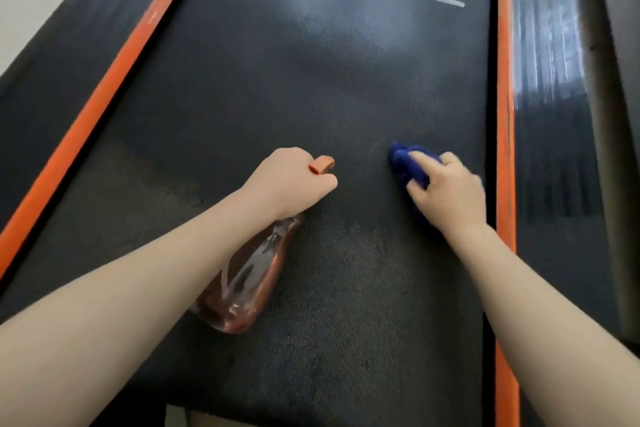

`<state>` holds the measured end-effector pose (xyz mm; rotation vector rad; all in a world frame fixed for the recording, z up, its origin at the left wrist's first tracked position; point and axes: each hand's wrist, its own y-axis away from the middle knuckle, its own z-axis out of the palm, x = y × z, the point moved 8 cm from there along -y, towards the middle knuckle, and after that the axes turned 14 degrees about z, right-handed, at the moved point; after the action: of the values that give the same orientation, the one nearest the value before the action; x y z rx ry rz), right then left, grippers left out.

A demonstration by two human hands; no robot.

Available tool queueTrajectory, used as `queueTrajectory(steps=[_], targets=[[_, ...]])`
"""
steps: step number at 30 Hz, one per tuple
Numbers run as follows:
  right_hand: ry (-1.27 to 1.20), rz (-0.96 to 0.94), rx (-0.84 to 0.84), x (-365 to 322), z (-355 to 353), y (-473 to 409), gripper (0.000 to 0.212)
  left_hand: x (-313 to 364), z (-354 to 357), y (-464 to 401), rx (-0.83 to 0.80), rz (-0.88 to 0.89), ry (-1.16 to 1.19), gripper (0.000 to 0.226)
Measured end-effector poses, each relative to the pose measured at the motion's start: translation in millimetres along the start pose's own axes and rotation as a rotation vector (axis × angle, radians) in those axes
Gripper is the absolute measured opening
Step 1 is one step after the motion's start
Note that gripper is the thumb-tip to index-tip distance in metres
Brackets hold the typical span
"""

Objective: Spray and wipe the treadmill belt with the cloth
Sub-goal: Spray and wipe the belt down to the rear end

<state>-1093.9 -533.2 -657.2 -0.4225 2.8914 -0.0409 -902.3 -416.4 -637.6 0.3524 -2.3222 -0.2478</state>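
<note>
Head cam: your left hand (292, 180) grips the slick spray bottle (242, 274) neck, right hand (446, 187) presses the soft, bunched cloth (403, 163) on the belt (277, 80)

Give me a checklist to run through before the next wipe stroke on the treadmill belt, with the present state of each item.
1. Cloth in hand: ok, the right hand grips the blue cloth.
2. Cloth on belt: ok, it is pressed against the treadmill belt.
3. Spray bottle secured: ok, the left hand holds the spray bottle by its neck.
4. Nozzle aimed at the belt ahead: ok, the orange nozzle points forward.
5. Belt wet enough: cannot tell, only a pale haze shows ahead.
6. Liquid left: ok, some reddish liquid shows.
</note>
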Motion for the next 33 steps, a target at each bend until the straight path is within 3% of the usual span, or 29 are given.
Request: queueTrajectory(steps=[3,6,11,13,16,19,21,24,26,31,33], targets=[[-0.045,-0.237,-0.048,-8.4,-5.0,64.6,0.043,12.2,9.4,1.5,-0.078,0.047,-0.084,0.032],[0.105,-0.355,-0.079,2.3,-5.7,64.6,0.054,23.7,16.8,2.5,-0.103,0.084,-0.162,0.029],[0.235,0.11,0.024,45.4,-16.1,-5.1,0.046,32.0,26.5,4.5,-0.091,0.125,-0.225,0.029],[0.166,0.07,0.016,43.8,-16.8,9.7,0.042,35.9,33.3,5.4,-0.115,0.141,-0.247,0.029],[0.045,-0.157,0.031,37.1,-24.3,60.4,0.037,38.2,39.9,5.4,-0.149,0.144,-0.276,0.028],[0.082,-0.298,-0.043,35.6,-18.9,74.1,0.039,36.5,39.5,6.8,-0.141,0.122,-0.247,0.028],[0.149,-0.239,-0.051,32.8,-12.1,51.2,0.043,36.7,34.9,6.6,-0.116,0.128,-0.252,0.03],[0.167,0.056,-0.042,38.0,-5.9,17.7,0.041,40.2,24.1,8.3,-0.068,0.138,-0.239,0.03],[0.113,0.102,-0.055,32.0,-4.5,26.4,0.039,40.7,21.0,11.5,-0.062,0.122,-0.201,0.028],[0.012,-0.28,-0.192,-18.5,0.2,94.1,0.037,27.9,30.8,29.2,-0.141,0.024,-0.164,0.025],[0.05,-0.396,-0.125,-21.2,-2.9,88.9,0.038,24.9,29.3,36.5,-0.121,0.022,-0.167,0.024]])
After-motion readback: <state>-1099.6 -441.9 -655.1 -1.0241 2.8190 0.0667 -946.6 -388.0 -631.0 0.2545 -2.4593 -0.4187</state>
